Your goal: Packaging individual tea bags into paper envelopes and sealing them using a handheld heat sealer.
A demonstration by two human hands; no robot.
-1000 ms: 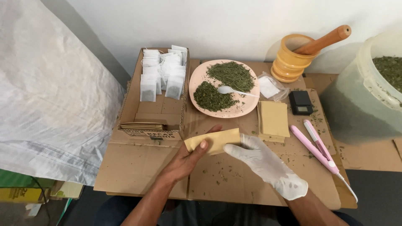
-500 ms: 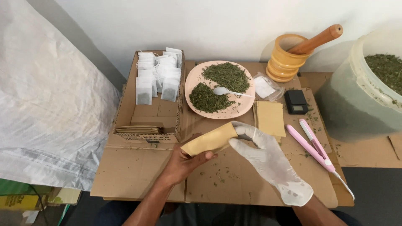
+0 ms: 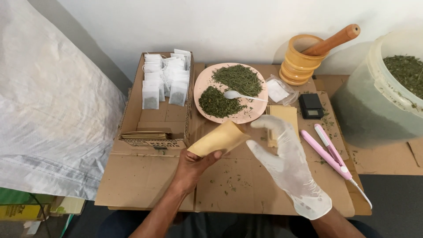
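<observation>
The bare left hand (image 3: 191, 165) grips a tan paper envelope (image 3: 219, 138) by its lower end, thumb over the front, so the envelope slants up and to the right above the flattened brown cardboard sheet (image 3: 145, 180) that covers the work surface. The right hand (image 3: 286, 161), in a thin white glove, hangs just beside the envelope's upper end with its fingers spread and curled loosely, holding nothing and not touching the paper. Behind the gloved fingers lies a small stack of matching tan envelopes (image 3: 284, 115). Beyond the held envelope sits a round pink plate (image 3: 246, 115) carrying two heaps of dried green leaf and a white plastic spoon (image 3: 240, 95). To the left, an open cardboard box (image 3: 134, 110) holds rows of white filled tea bags (image 3: 165, 79). To the right lie a small black pocket scale (image 3: 311, 106) and a pink hair-straightener-style sealing iron (image 3: 330, 152); farther back stand a yellow wooden mortar with pestle (image 3: 304, 59) and a translucent tub of dried leaf (image 3: 387, 88).
</observation>
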